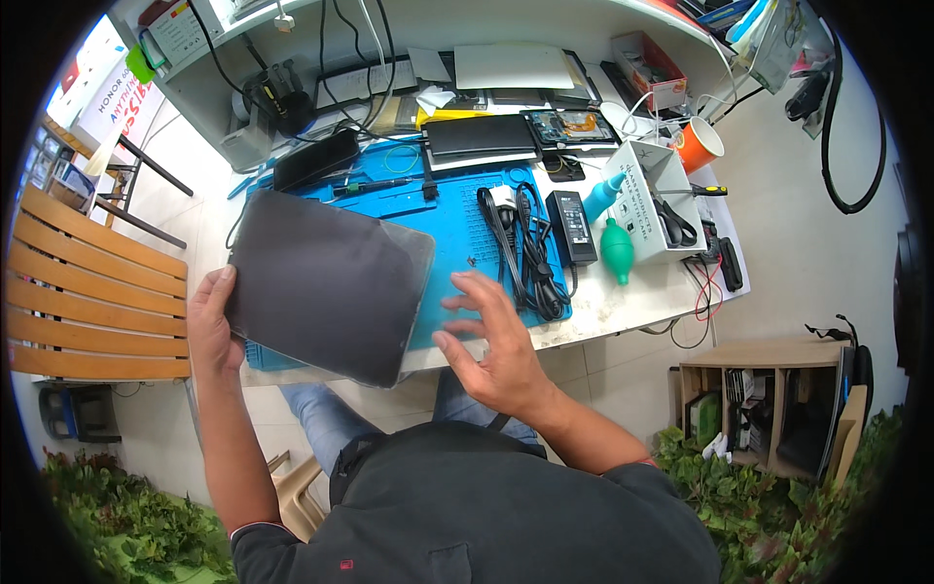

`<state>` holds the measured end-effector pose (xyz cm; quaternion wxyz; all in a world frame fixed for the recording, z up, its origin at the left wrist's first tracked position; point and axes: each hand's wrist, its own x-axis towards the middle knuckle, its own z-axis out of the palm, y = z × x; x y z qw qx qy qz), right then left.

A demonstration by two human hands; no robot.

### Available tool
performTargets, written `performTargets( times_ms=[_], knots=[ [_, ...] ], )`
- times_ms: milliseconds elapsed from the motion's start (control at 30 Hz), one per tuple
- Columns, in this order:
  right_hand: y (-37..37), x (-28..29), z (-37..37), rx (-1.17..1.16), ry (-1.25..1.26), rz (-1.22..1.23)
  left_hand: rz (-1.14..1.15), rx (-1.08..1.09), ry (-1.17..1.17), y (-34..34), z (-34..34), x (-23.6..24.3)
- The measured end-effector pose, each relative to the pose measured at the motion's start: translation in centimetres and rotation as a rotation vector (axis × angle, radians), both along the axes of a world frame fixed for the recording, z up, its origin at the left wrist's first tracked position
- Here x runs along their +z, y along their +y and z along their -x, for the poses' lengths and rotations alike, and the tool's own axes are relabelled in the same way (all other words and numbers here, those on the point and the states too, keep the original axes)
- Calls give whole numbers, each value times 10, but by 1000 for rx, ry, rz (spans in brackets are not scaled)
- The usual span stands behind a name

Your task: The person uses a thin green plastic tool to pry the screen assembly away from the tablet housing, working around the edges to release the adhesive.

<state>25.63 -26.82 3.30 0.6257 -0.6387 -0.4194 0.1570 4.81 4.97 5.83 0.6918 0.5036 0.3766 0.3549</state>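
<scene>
A large dark tablet point(321, 282) with rounded corners is tilted above the front of the blue work mat point(443, 341). My left hand point(212, 316) grips its left edge, thumb on top and fingers underneath. A greyish, see-through-looking strip runs along the tablet's right side. My right hand point(491, 346) hangs just right of the tablet, empty, with its fingers apart and curved. Farther back on the mat lie a soldering-iron-like pen tool point(375, 185) and a black phone-like slab point(316, 161). The tablet hides much of the mat's left part.
Right of the mat's middle lie a coiled black cable point(535, 253) and a power adapter point(571, 226). A green air blower point(616, 251), a white box point(654, 204) and an orange cup point(699, 146) stand at the right. Opened devices point(569, 127) line the back. A wooden chair point(97, 297) is at left.
</scene>
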Motion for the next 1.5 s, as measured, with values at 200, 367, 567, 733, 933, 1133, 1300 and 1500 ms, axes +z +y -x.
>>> performTargets(
  times_ms=[200, 367, 567, 733, 933, 1133, 1300, 1500],
  knots=[
    [3, -19, -1, 4, -437, -52, 39, -40, 70, -4, -1, -9],
    [5, -35, 7, 15, -489, -213, 59, -50, 88, -6, 4, -10],
    [9, -39, 2, 34, -631, -400, 120, -91, 105, -13, 2, -4],
    [14, -35, 1, 53, -661, -525, 204, -118, 137, -16, 2, -3],
    [21, -32, 2, -1, -710, -577, 214, -149, 194, -11, 7, 4],
    [20, -34, 4, 5, -628, -561, 261, -129, 209, -8, 8, 14],
    [18, -36, 5, -37, -577, -541, 256, -172, 225, -2, 12, 23],
    [15, -36, 1, -91, -536, -519, 159, -224, 281, -1, 4, 45]
  ],
)
